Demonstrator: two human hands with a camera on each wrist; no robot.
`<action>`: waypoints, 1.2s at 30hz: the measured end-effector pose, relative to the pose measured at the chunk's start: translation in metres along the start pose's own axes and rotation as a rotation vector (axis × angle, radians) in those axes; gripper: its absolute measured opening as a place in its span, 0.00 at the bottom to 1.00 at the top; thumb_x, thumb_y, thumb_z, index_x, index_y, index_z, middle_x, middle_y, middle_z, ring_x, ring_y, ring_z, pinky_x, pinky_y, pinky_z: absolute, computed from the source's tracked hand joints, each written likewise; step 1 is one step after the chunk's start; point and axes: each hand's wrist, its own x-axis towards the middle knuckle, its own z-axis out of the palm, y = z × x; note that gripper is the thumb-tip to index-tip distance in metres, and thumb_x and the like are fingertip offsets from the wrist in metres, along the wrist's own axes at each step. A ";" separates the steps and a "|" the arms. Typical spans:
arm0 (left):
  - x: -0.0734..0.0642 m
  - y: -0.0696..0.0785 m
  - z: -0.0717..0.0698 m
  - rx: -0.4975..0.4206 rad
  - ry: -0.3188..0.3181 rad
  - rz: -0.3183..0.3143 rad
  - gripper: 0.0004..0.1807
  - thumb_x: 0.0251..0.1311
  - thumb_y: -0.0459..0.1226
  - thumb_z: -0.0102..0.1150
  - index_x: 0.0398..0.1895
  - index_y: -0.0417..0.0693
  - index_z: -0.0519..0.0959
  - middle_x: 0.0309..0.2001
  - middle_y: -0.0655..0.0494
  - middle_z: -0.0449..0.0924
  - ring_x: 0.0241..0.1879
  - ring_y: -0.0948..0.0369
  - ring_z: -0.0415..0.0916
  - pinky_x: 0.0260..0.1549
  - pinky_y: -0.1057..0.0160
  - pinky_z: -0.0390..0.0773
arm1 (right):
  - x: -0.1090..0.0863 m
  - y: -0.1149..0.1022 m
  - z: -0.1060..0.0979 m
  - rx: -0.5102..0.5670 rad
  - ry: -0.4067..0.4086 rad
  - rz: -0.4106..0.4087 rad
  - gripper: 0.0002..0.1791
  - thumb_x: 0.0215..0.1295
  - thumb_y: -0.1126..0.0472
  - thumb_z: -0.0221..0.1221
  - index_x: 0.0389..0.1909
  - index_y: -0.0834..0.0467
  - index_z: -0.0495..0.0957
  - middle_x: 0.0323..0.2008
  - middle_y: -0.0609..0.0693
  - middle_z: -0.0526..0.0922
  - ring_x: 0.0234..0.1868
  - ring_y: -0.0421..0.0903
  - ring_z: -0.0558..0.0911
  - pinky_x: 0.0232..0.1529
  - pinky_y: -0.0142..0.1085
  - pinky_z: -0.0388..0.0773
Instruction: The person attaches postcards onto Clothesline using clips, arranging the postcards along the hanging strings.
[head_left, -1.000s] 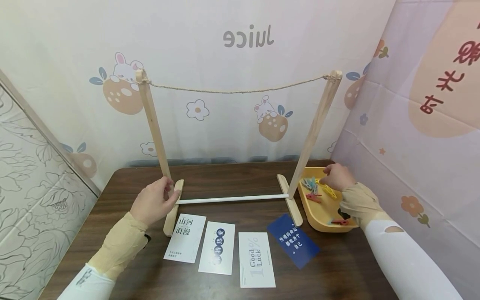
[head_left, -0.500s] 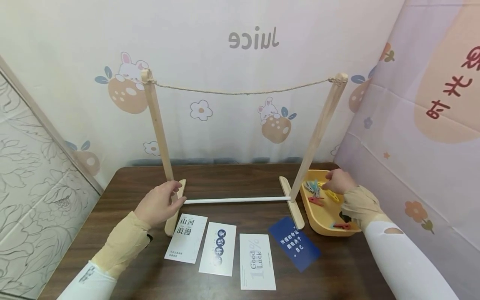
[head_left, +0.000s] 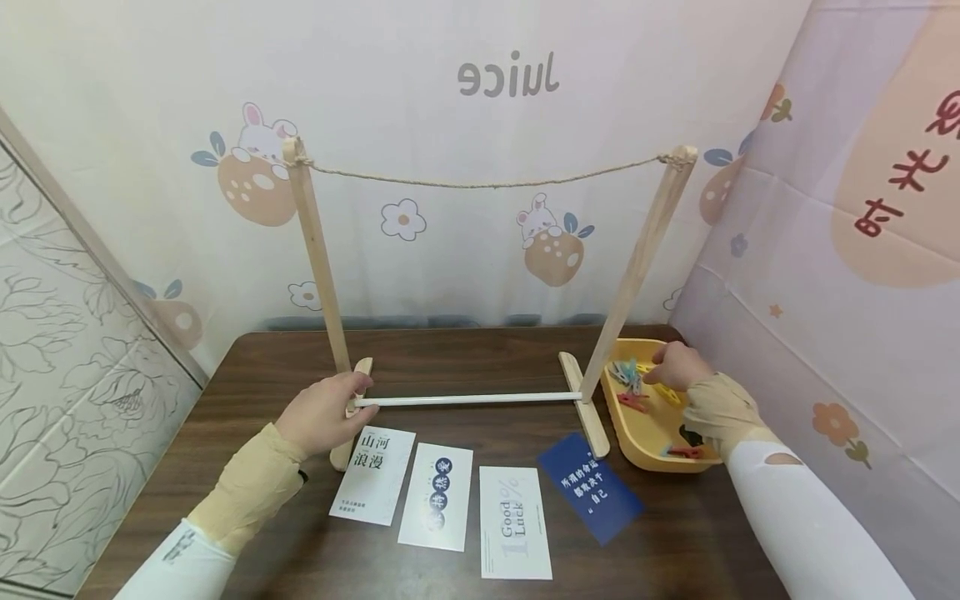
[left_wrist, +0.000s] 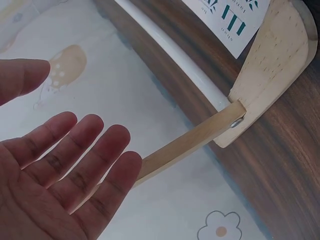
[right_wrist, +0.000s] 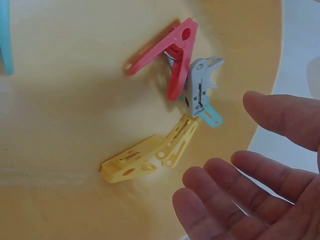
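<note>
My right hand (head_left: 681,367) hovers above the yellow plastic basket (head_left: 626,446), fingers apart and holding nothing. Below it in the right wrist view lie a red clothespin (right_wrist: 186,57), a grey clothespin (right_wrist: 197,90), a yellow clothespin (right_wrist: 132,160) and a partly covered light-blue one (right_wrist: 214,116). My left hand (head_left: 322,408) is beside the foot of the left wooden post (head_left: 318,258), overlapping it in the head view. Its fingers are extended, and the left wrist view shows its palm bare. A twine line (head_left: 480,185) sags between the two post tops.
Three white cards, including one reading Good Luck (head_left: 516,523), and a blue card (head_left: 591,487) lie on the brown table (head_left: 450,350) before the rack. A white rod (head_left: 472,399) joins the rack's feet. Printed curtains (head_left: 450,250) stand behind and at the right.
My left hand has shifted slightly right toward the left post's foot. The right hand stays over the basket, and the head view has turned a little.
</note>
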 end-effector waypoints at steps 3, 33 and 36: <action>0.000 0.000 0.002 0.024 -0.007 0.010 0.18 0.70 0.41 0.69 0.55 0.39 0.83 0.49 0.43 0.89 0.45 0.47 0.89 0.46 0.42 0.87 | 0.000 -0.002 0.002 -0.003 0.001 0.004 0.33 0.66 0.57 0.70 0.61 0.78 0.76 0.59 0.77 0.82 0.60 0.75 0.80 0.61 0.62 0.80; -0.007 0.003 0.017 0.034 -0.254 0.018 0.25 0.67 0.44 0.73 0.62 0.41 0.82 0.60 0.45 0.87 0.60 0.47 0.86 0.62 0.42 0.84 | 0.021 0.006 0.025 0.078 -0.038 -0.045 0.15 0.63 0.59 0.73 0.23 0.66 0.86 0.14 0.39 0.61 0.19 0.40 0.62 0.24 0.33 0.59; -0.008 0.002 0.018 0.036 -0.272 0.018 0.26 0.67 0.44 0.73 0.63 0.40 0.82 0.60 0.45 0.87 0.60 0.47 0.86 0.62 0.42 0.84 | 0.021 0.005 0.026 0.069 -0.046 -0.050 0.16 0.63 0.57 0.74 0.24 0.66 0.88 0.13 0.39 0.62 0.19 0.39 0.62 0.24 0.32 0.59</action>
